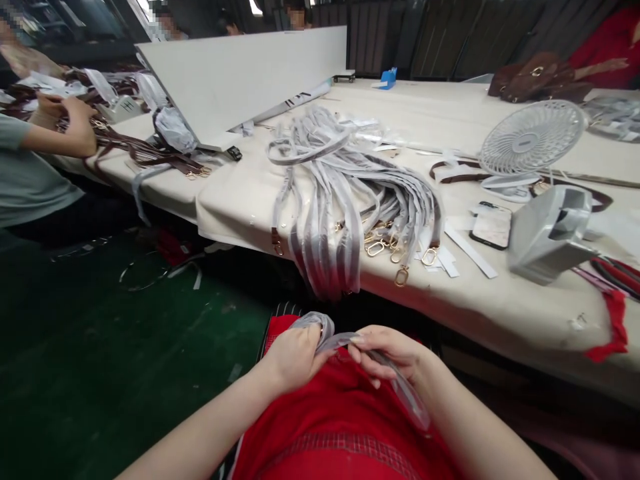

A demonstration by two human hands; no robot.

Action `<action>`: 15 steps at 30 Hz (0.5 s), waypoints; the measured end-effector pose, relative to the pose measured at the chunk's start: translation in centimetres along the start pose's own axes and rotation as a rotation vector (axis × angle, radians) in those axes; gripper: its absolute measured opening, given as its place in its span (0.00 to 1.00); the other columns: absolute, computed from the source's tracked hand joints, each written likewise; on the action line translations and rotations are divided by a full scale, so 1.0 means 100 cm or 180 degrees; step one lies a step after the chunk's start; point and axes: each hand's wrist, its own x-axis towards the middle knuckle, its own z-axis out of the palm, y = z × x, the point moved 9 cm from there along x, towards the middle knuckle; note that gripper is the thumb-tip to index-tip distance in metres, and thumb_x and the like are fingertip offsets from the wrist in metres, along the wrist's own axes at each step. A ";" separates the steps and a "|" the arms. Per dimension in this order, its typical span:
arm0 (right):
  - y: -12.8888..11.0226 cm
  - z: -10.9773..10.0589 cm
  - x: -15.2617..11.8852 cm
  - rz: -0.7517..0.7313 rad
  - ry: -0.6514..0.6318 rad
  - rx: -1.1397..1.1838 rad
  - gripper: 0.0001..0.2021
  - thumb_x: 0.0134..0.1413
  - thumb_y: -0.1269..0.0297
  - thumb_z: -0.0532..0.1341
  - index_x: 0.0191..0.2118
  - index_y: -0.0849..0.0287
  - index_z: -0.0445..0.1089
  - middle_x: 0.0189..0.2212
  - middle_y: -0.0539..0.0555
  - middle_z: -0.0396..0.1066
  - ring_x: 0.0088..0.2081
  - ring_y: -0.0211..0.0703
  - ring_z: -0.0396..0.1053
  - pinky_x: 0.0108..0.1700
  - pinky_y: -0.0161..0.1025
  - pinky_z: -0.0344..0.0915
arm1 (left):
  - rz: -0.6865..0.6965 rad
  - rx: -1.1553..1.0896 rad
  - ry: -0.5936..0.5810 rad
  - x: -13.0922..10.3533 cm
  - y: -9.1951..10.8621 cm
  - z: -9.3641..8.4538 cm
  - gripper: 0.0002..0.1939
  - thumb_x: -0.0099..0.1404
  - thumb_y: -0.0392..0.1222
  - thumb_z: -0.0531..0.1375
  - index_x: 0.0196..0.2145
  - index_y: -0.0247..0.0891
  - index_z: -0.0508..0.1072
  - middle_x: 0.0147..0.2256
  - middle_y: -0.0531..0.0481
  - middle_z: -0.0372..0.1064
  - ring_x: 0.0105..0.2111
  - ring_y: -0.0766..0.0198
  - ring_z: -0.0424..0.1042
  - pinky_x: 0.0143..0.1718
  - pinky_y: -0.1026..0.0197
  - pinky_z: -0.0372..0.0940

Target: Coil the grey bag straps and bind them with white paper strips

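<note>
A strap wrapped in clear plastic lies across the red apron on my lap. My left hand is closed on a looped part of it, near the table's front edge. To the right, my right hand pinches the same strap between thumb and fingers, and its free end hangs down beside the wrist. Beyond my hands, a pile of wrapped straps with gold clasps lies on the cream-covered table, several of them drooping over the edge.
A grey tape dispenser, a phone and a white fan stand or lie at the right. A white board leans behind. At the left a person's hands work over brown straps.
</note>
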 end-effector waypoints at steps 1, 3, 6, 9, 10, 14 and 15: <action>0.003 -0.004 -0.001 0.0076 0.0012 -0.0162 0.22 0.56 0.44 0.57 0.32 0.62 0.68 0.13 0.44 0.65 0.10 0.29 0.54 0.19 0.30 0.62 | -0.0054 -0.0104 -0.0141 -0.001 -0.001 0.001 0.20 0.71 0.50 0.46 0.40 0.33 0.70 0.34 0.38 0.72 0.35 0.47 0.74 0.37 0.51 0.67; 0.007 -0.011 -0.003 0.0205 0.0050 -0.0562 0.21 0.57 0.46 0.59 0.35 0.63 0.70 0.20 0.49 0.72 0.16 0.33 0.63 0.21 0.30 0.61 | -0.0128 -0.0503 -0.0496 -0.006 -0.002 0.006 0.20 0.71 0.52 0.46 0.37 0.36 0.70 0.32 0.42 0.73 0.32 0.51 0.74 0.33 0.55 0.66; 0.003 -0.019 -0.007 0.0182 0.0201 -0.1214 0.14 0.55 0.53 0.65 0.38 0.61 0.74 0.29 0.50 0.74 0.30 0.36 0.68 0.33 0.32 0.63 | -0.0271 -0.1729 -0.1679 -0.023 0.000 0.032 0.26 0.70 0.59 0.45 0.30 0.38 0.70 0.23 0.50 0.69 0.20 0.61 0.69 0.26 0.61 0.63; -0.002 -0.013 -0.008 0.0085 0.0179 -0.1683 0.12 0.55 0.55 0.66 0.35 0.60 0.76 0.32 0.50 0.73 0.34 0.37 0.66 0.39 0.33 0.60 | -0.0464 -0.3086 -0.2840 -0.046 0.007 0.059 0.32 0.67 0.66 0.45 0.27 0.36 0.72 0.14 0.55 0.61 0.11 0.68 0.58 0.18 0.63 0.60; 0.000 -0.008 -0.008 0.0102 0.0097 -0.1757 0.14 0.57 0.53 0.64 0.35 0.61 0.76 0.31 0.50 0.73 0.33 0.37 0.65 0.38 0.33 0.60 | -0.0502 -0.3411 -0.2969 -0.049 0.007 0.063 0.33 0.66 0.67 0.47 0.27 0.35 0.73 0.13 0.56 0.59 0.10 0.68 0.56 0.17 0.63 0.61; 0.006 0.001 -0.002 0.0153 -0.0040 -0.1416 0.24 0.59 0.43 0.58 0.31 0.63 0.71 0.21 0.48 0.69 0.22 0.33 0.62 0.27 0.31 0.59 | -0.0520 -0.4124 -0.2804 -0.044 0.005 0.069 0.31 0.65 0.67 0.52 0.26 0.34 0.73 0.09 0.58 0.56 0.09 0.69 0.54 0.18 0.63 0.63; 0.006 0.000 0.000 0.0125 0.0006 -0.1268 0.25 0.57 0.42 0.59 0.29 0.63 0.70 0.20 0.47 0.67 0.21 0.32 0.60 0.25 0.30 0.58 | -0.0501 -0.4193 -0.2726 -0.042 0.006 0.068 0.30 0.65 0.67 0.52 0.26 0.34 0.72 0.09 0.58 0.55 0.09 0.70 0.54 0.17 0.64 0.62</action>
